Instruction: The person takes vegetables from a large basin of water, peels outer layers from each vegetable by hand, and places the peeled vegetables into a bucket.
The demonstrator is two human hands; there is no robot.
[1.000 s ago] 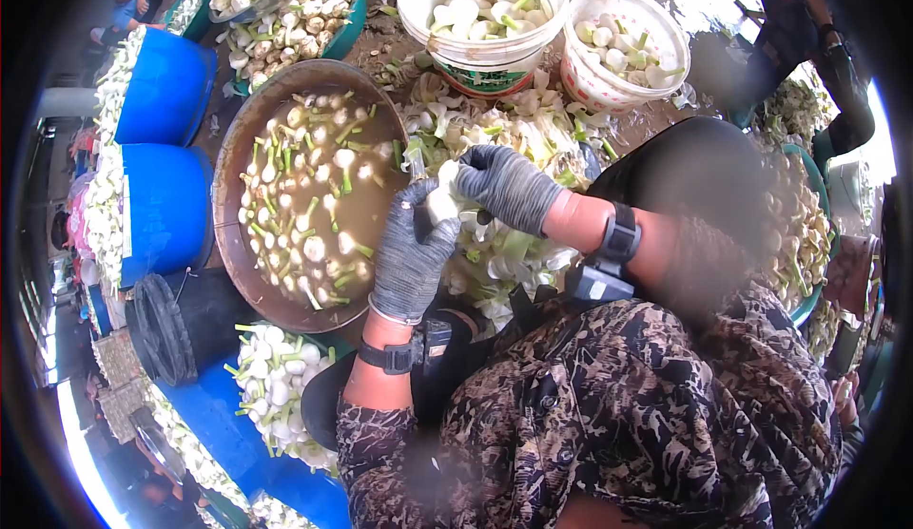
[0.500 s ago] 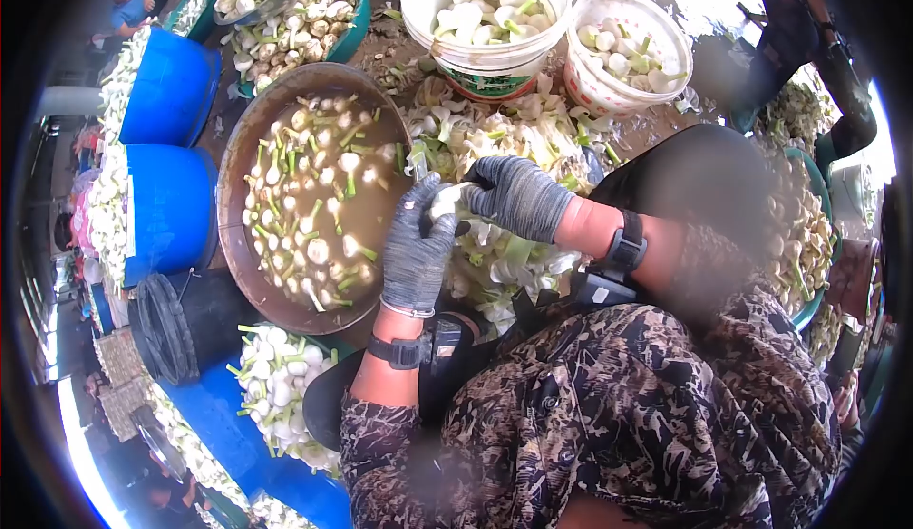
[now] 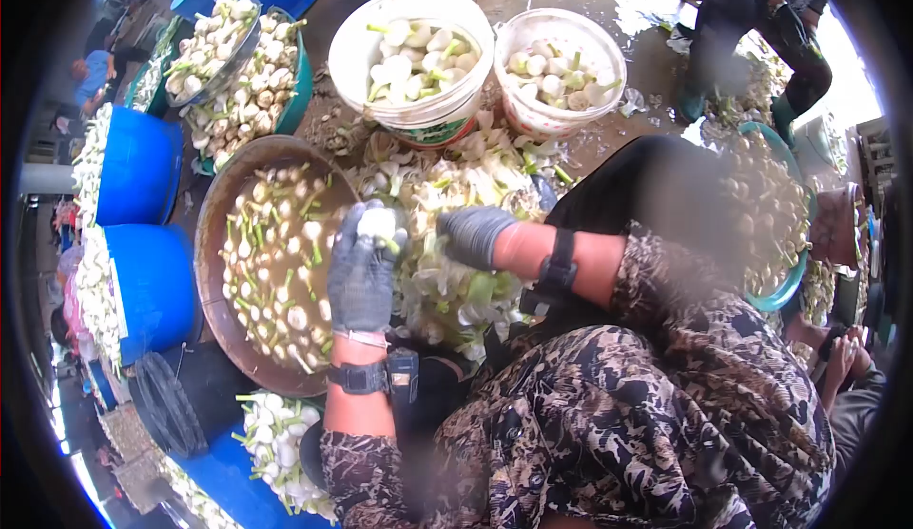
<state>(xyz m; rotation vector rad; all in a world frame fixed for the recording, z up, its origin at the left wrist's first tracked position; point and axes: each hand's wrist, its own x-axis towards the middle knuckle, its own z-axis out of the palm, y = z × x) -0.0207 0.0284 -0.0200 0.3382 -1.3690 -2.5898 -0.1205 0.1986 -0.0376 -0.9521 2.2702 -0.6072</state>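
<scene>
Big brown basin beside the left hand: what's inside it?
Murky brown water and many garlic bulbs, some with green stems. The water and bulbs hide the bottom of the basin; the left hand covers part of its side, so I can't see behind there.

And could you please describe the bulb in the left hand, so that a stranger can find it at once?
Find the big round brown basin of muddy water. By its right edge, as pictured, is the left hand in a grey glove, holding the white bulb. Unlike the bulbs floating in the basin, this one is held up out of the water.
</scene>
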